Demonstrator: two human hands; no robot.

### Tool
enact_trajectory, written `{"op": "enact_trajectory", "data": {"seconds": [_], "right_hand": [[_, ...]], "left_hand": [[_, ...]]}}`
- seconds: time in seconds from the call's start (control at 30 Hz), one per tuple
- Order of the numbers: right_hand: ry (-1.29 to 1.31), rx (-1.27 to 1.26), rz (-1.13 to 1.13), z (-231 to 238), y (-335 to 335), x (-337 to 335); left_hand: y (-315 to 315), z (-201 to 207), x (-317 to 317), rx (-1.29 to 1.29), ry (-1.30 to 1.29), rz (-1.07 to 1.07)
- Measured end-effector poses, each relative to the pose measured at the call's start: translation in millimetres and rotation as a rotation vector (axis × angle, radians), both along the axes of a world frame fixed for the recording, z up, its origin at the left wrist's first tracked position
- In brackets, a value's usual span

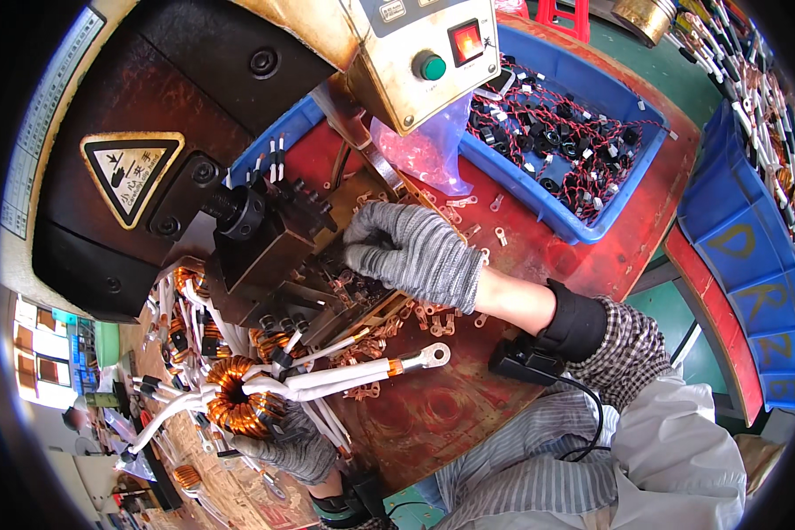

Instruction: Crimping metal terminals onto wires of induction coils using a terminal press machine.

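My left hand, in a grey knit glove, is closed around the underside of a copper-wound toroidal coil. White-sleeved leads run out of the coil both ways. The thick lead pointing right ends in a silver ring terminal. My right hand, gloved the same way, has its fingers curled together beside the tooling of a dark press. Whatever sits in those fingertips is hidden. Loose copper ring terminals lie on the red tabletop below that hand.
A control box with a green button and a lit red switch overhangs the table. Behind it stands a blue bin of black parts on red wires. Another blue bin at right holds white leads. More coils lie on a wooden board at left.
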State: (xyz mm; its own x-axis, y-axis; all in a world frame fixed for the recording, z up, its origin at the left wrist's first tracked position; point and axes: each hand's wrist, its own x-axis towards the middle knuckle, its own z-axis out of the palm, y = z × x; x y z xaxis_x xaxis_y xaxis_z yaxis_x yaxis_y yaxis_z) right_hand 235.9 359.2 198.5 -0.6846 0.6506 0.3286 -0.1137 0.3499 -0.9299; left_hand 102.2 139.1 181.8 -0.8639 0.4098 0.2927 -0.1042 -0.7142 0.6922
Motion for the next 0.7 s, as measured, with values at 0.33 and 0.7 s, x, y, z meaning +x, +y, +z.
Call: {"op": "enact_trajectory", "data": {"seconds": [0.33,0.7], "right_hand": [[0.169,-0.203,-0.045,6,9,6],[0.089,-0.256,0.097,4,-22,51]], "left_hand": [[5,6,7,-0.027,0.047,-0.058],[-46,-35,-38,0.710,-0.627,-0.558]]}}
